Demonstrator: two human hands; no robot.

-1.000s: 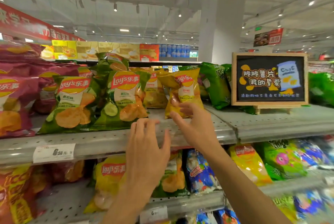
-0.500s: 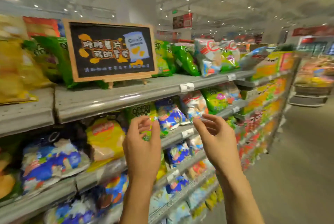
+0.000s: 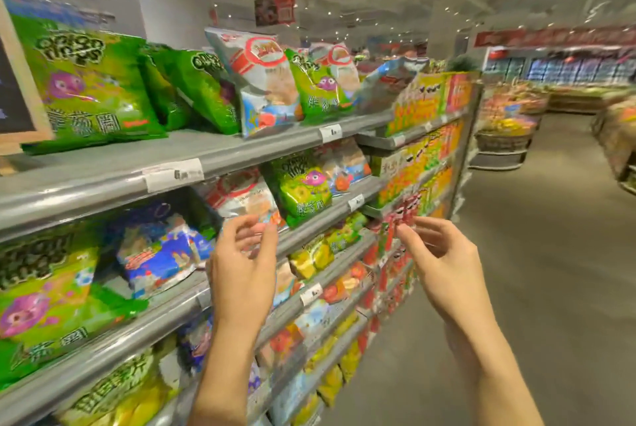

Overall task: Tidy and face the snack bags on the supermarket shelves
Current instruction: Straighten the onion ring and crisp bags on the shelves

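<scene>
Now that the view has swung right from the yellow crisp bag, both hands, left hand and right hand, hover loosely curled and empty before the tilted silver-and-red foil snack bag on the grey metal second shelf, probably next.

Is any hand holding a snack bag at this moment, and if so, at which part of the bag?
Neither. The left hand and the right hand are raised before the shelves with loosely curled fingers and no grip on any bag.
</scene>
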